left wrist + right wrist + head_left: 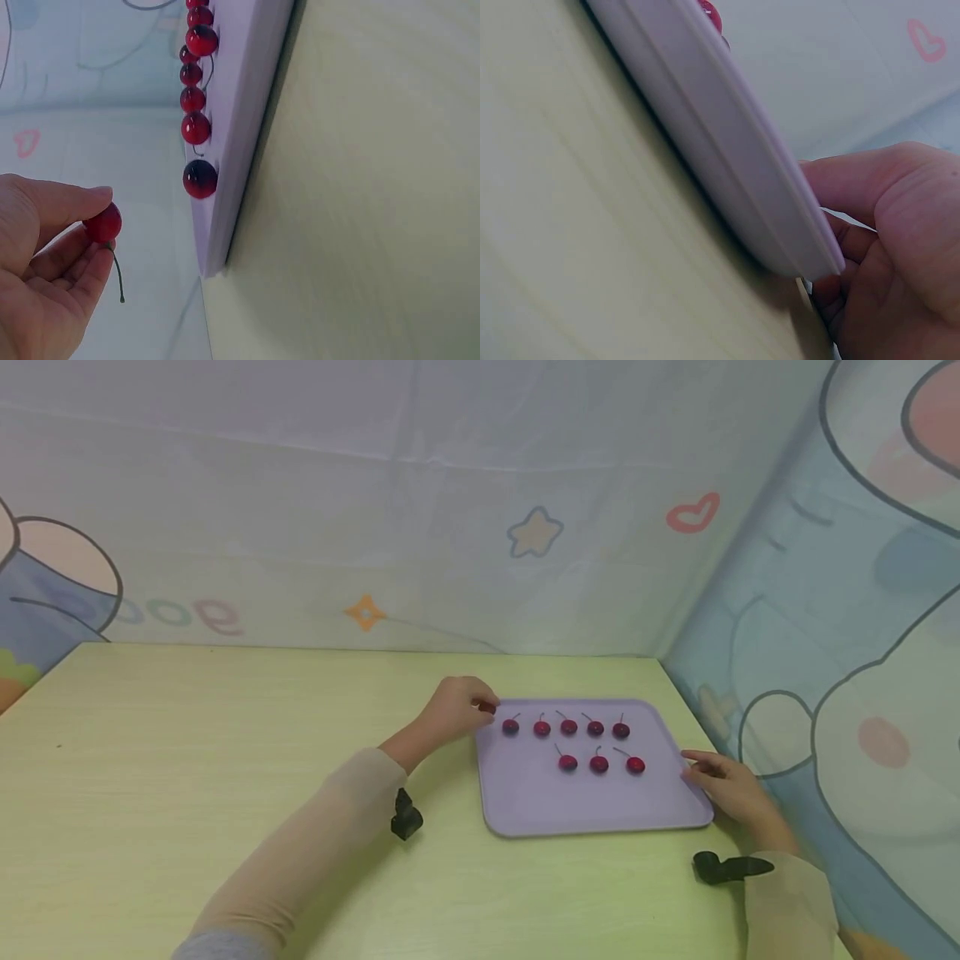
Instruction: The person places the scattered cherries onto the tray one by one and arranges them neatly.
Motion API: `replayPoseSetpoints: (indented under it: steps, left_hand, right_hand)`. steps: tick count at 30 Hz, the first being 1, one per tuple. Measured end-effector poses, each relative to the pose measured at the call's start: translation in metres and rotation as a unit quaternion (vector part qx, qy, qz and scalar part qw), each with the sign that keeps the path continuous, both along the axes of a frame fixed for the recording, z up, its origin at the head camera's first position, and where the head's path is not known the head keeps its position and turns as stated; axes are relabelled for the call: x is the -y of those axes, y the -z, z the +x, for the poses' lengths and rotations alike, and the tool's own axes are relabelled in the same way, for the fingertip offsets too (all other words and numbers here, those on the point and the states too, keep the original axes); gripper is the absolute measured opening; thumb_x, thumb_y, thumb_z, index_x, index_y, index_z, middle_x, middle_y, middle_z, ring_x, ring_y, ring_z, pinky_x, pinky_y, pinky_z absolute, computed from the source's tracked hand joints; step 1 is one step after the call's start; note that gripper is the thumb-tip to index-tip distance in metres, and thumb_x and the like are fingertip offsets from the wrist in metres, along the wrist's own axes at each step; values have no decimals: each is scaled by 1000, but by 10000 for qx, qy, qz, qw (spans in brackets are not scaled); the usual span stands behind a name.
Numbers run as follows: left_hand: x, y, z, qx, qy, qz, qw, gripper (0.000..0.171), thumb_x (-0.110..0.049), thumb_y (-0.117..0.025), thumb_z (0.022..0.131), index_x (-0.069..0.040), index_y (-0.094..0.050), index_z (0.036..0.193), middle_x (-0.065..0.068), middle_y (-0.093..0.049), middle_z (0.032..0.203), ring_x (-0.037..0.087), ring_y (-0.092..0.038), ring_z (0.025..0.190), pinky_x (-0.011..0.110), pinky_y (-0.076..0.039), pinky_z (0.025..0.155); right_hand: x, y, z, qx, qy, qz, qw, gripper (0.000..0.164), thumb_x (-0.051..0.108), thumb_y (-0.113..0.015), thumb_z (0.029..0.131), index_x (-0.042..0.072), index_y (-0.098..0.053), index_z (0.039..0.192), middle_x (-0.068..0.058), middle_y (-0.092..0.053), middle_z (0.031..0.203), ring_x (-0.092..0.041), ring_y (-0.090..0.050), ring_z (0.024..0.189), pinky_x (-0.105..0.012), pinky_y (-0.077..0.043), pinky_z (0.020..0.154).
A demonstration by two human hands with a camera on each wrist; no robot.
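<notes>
My left hand (pixel 453 708) is at the back left corner of a lilac tray (pixel 585 806). Its thumb and fingers pinch a red cherry (pixel 105 223), whose stem hangs down in the left wrist view. On the tray, several dark red cherries lie in a back row, the leftmost cherry (pixel 511 727) nearest my left hand. Three more form a shorter row in front, with one cherry (pixel 635 765) at its right end. At the tray's right edge my right hand (pixel 733 789) grips the rim, thumb over the top and fingers at the side and below.
The tray lies on a pale wooden table (pixel 225 793), near its right edge. A printed cloth (pixel 450 485) hangs behind the table, and another printed cloth (pixel 885 693) stands close along the right side. Each wrist wears a black camera mount (pixel 407 817).
</notes>
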State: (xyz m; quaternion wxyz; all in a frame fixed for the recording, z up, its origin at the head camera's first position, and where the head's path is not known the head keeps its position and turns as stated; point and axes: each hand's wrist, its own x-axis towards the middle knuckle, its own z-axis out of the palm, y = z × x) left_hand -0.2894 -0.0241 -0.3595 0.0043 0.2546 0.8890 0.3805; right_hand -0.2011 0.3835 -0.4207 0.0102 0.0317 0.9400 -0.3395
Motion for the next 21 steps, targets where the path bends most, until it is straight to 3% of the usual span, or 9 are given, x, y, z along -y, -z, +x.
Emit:
replayPoseSetpoints:
  steps: [12,17,21]
  left_hand:
    - [-25,9,11,-237,686,-18,9974,17,3,-70,80,2,-75,97,9,-72,95,20,-64,90,26,-51,83]
    - [-36,15,14,-112,840,-237,9961,18,2,-71,81,1,-75,98,9,-72,95,19,-64,90,26,-52,83]
    - [-44,19,15,-305,955,-564,9934,18,1,-72,80,-2,-75,97,9,-73,99,21,-65,98,31,-50,91]
  right_hand:
    - [-1,3,-1,28,29,9,10000,53,33,-60,95,-3,-53,134,-16,-61,110,-17,-53,93,-25,-46,73]
    - [-1,2,-1,41,27,-8,10000,53,33,-60,95,-3,-53,134,-17,-61,110,-19,-53,93,-25,-45,73]
    - [-1,1,-2,26,14,-48,10000,51,31,-60,96,-3,-53,134,-17,-61,110,-17,-53,92,-24,-46,73]
